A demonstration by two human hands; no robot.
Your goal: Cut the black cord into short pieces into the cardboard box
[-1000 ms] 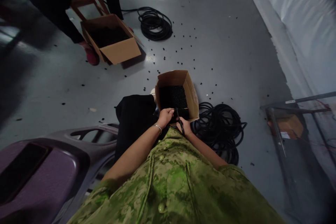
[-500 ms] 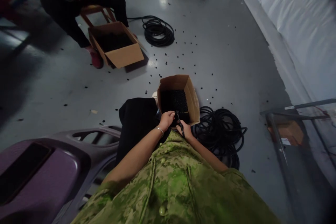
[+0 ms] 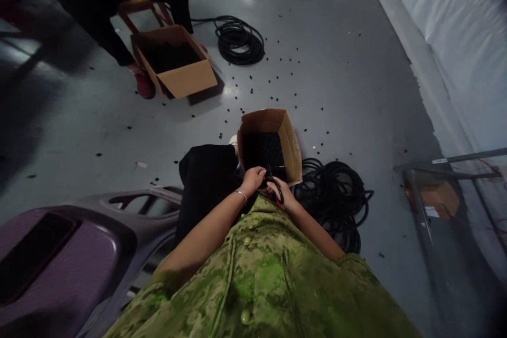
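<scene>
In the head view my right hand (image 3: 283,193) is closed round the handles of a pair of scissors (image 3: 279,194), dark with a touch of red, its blades pointing up and away from me. My left hand (image 3: 252,180) is closed in a pinch just left of the blades; what it holds is too small and dark to make out. Both hands are at the near rim of a cardboard box (image 3: 292,148), above its opening. Small black pieces (image 3: 269,148) lie inside that box. A tangled coil of black hose (image 3: 336,195) rests on the floor by my right forearm.
Across from me a seated person (image 3: 119,5) has a larger cardboard box (image 3: 190,79) of dark pieces in front. Another black hose coil (image 3: 240,42) lies nearby. Small black bits dot the floor. A purple chair (image 3: 91,264) with a phone (image 3: 35,253) stands left, a metal frame (image 3: 420,211) right.
The scissors have turned slightly in my right hand, so their looped handle shows more. My left hand stays pinched close to the blades. The whole view has shifted a little.
</scene>
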